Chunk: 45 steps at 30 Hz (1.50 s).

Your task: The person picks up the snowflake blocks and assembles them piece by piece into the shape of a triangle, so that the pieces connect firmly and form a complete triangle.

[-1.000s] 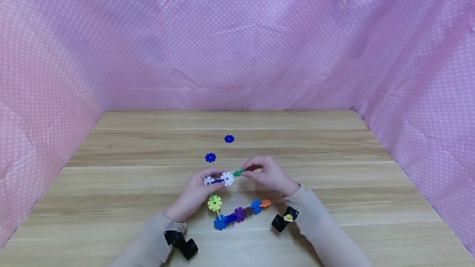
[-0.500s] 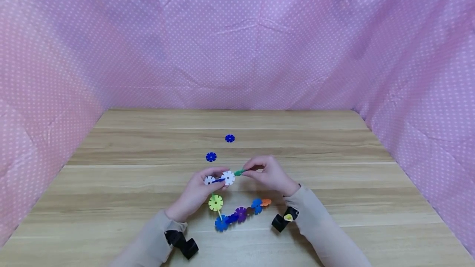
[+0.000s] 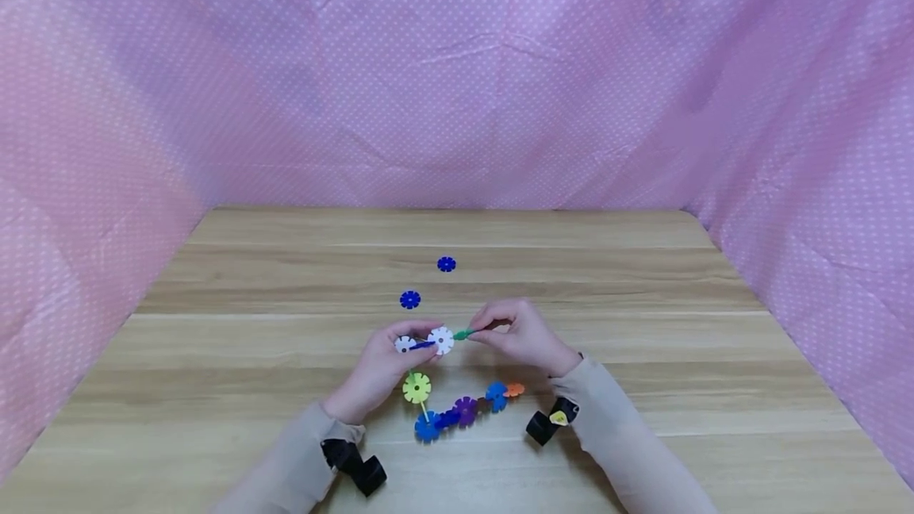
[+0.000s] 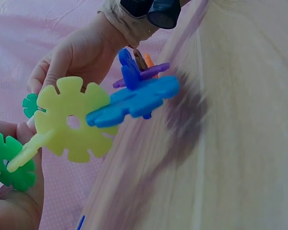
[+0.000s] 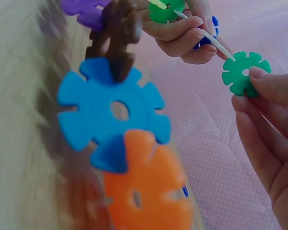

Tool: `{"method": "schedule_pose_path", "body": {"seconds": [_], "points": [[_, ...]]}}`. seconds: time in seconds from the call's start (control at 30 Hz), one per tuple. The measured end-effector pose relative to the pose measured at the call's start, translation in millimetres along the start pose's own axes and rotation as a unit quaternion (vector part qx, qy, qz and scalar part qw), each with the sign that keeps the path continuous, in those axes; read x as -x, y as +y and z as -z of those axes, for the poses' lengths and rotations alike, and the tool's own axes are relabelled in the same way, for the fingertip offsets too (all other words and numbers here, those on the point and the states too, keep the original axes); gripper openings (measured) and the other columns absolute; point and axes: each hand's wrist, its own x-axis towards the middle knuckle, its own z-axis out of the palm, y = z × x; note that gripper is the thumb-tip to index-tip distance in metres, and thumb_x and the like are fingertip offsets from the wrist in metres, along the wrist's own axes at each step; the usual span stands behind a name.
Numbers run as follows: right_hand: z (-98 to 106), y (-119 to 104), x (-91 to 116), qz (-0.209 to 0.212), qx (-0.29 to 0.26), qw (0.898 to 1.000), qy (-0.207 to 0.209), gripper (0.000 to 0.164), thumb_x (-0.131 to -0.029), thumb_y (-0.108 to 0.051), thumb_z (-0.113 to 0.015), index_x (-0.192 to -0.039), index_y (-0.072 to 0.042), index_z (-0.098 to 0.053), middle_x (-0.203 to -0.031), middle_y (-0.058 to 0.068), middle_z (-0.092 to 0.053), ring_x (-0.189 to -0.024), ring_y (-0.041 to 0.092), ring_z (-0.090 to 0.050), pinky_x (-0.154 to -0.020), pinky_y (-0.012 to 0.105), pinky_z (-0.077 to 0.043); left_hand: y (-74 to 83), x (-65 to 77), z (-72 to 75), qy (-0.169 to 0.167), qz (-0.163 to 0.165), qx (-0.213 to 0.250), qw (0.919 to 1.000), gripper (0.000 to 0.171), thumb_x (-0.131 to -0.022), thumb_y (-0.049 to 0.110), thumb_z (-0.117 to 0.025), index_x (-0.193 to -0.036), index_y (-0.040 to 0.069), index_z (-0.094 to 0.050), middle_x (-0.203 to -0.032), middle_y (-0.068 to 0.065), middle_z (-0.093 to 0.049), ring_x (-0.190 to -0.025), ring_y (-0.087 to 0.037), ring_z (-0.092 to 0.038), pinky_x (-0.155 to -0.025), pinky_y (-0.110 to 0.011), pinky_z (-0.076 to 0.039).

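My left hand (image 3: pixel 378 367) grips one end of a chain of interlocking snowflake discs, its thumb by a white disc (image 3: pixel 445 342) and a dark blue one. My right hand (image 3: pixel 521 337) pinches a green snowflake disc (image 5: pixel 239 82) between thumb and fingers. In the right wrist view, the green disc's rim meets the white disc's edge; how deep the slots engage is unclear. From the left hand the chain runs down through a yellow disc (image 4: pixel 81 108), then a blue disc (image 3: pixel 427 427), a purple disc (image 3: pixel 466 411) and a brown one to an orange disc (image 5: pixel 149 191).
Two loose dark blue discs lie on the wooden table (image 3: pixel 607 276) beyond the hands, a nearer disc (image 3: pixel 410 300) and a farther disc (image 3: pixel 446 264). Pink dotted cloth (image 3: pixel 457 101) hangs around the back and sides. Black cameras are strapped to both wrists.
The green disc has turned more edge-on in the head view, still against the white disc. Both hands keep nearly the same place; the whole head view has shifted slightly.
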Motion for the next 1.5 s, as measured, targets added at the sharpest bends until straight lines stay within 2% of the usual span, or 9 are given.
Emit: {"method": "schedule_pose_path", "body": {"seconds": [0.2, 0.37, 0.47, 0.6, 0.67, 0.97, 1.23, 1.4, 1.5], "points": [[0.2, -0.8, -0.7, 0.013, 0.005, 1.0, -0.002, 0.005, -0.082, -0.004, -0.072, -0.086, -0.005, -0.075, -0.087, 0.007, -0.073, -0.079, 0.01, -0.066, -0.07, 0.035, -0.058, 1.9, -3.1, -1.2, -0.009, -0.003, 0.019, 0.9998, 0.038, -0.088, 0.01, -0.065, -0.124, 0.0, -0.058, -0.115, -0.014, -0.059, -0.096, -0.018, -0.06, -0.083, -0.028, -0.055], [-1.9, -1.5, -0.5, 0.027, 0.005, 1.0, 0.015, 0.006, -0.08, -0.001, -0.072, -0.084, -0.004, -0.075, -0.085, 0.008, -0.073, -0.078, 0.009, -0.066, -0.068, 0.032, -0.058, -0.7, -4.1, -2.5, -0.007, 0.002, 0.035, 0.9994, 0.036, -0.087, 0.005, -0.063, -0.123, 0.0, -0.058, -0.112, -0.013, -0.056, -0.094, -0.017, -0.059, -0.086, -0.03, -0.054], [-3.9, -2.3, -0.3, 0.063, 0.021, 0.998, 0.024, 0.006, -0.08, 0.001, -0.072, -0.081, -0.004, -0.075, -0.081, 0.008, -0.072, -0.075, 0.009, -0.065, -0.066, 0.027, -0.057, -1.7, -4.0, -2.9, -0.016, -0.007, 0.055, 0.9983, 0.035, -0.088, 0.002, -0.06, -0.122, -0.003, -0.056, -0.11, -0.012, -0.054, -0.092, -0.016, -0.06, -0.087, -0.032, -0.054], [-7.7, -3.9, 1.1, 0.126, 0.045, 0.99, 0.04, 0.007, -0.079, 0.005, -0.072, -0.078, -0.002, -0.073, -0.076, 0.007, -0.071, -0.07, 0.01, -0.063, -0.062, 0.023, -0.055, -1.9, -3.4, -4.1, -0.031, -0.024, 0.068, 0.9969, 0.034, -0.088, 0.0, -0.058, -0.121, -0.008, -0.052, -0.107, -0.011, -0.053, -0.091, -0.016, -0.06, -0.085, -0.028, -0.055], [-9.6, -4.8, 2.3, 0.136, 0.049, 0.988, 0.049, 0.008, -0.078, 0.007, -0.072, -0.077, -0.001, -0.072, -0.075, 0.006, -0.07, -0.069, 0.009, -0.062, -0.061, 0.022, -0.054, -1.0, -3.1, -5.0, -0.035, -0.027, 0.068, 0.9967, 0.034, -0.088, 0.0, -0.059, -0.12, -0.009, -0.052, -0.106, -0.01, -0.053, -0.091, -0.015, -0.059, -0.084, -0.026, -0.055], [-15.3, -1.8, 3.3, 0.107, 0.039, 0.992, 0.06, 0.006, -0.079, 0.006, -0.071, -0.075, 0.001, -0.071, -0.075, 0.006, -0.069, -0.069, 0.007, -0.061, -0.063, 0.024, -0.054, 2.1, -2.9, -8.2, -0.024, -0.017, 0.069, 0.9972, 0.033, -0.087, -0.004, -0.057, -0.119, -0.012, -0.051, -0.103, -0.011, -0.051, -0.091, -0.016, -0.057, -0.082, -0.024, -0.055], [-16.4, -0.9, 2.8, 0.098, 0.038, 0.993, 0.047, 0.007, -0.078, 0.005, -0.072, -0.076, -0.002, -0.073, -0.074, 0.005, -0.069, -0.07, 0.008, -0.063, -0.066, 0.024, -0.055, 0.1, -3.3, -4.6, -0.041, -0.014, 0.047, 0.998, 0.03, -0.086, -0.002, -0.058, -0.115, -0.008, -0.052, -0.105, -0.011, -0.051, -0.091, -0.018, -0.057, -0.081, -0.024, -0.054], [-16.9, -2.7, 3.6, 0.08, 0.041, 0.996, 0.029, 0.005, -0.079, 0.001, -0.072, -0.078, -0.004, -0.073, -0.076, 0.004, -0.07, -0.072, 0.007, -0.062, -0.069, 0.024, -0.055, -4.4, -2.8, 0.1, -0.063, -0.02, 0.052, 0.9964, 0.032, -0.086, -0.001, -0.058, -0.116, -0.011, -0.05, -0.103, -0.01, -0.05, -0.091, -0.017, -0.056, -0.083, -0.026, -0.054], [-18.1, -4.2, 2.2, 0.08, 0.048, 0.996, 0.013, 0.004, -0.081, -0.001, -0.072, -0.081, -0.006, -0.073, -0.078, 0.004, -0.07, -0.073, 0.006, -0.062, -0.068, 0.023, -0.055, -6.1, -1.0, 4.3, -0.064, -0.012, 0.058, 0.9962, 0.033, -0.087, 0.002, -0.059, -0.116, -0.01, -0.05, -0.103, -0.008, -0.051, -0.091, -0.017, -0.057, -0.084, -0.027, -0.054]]}}
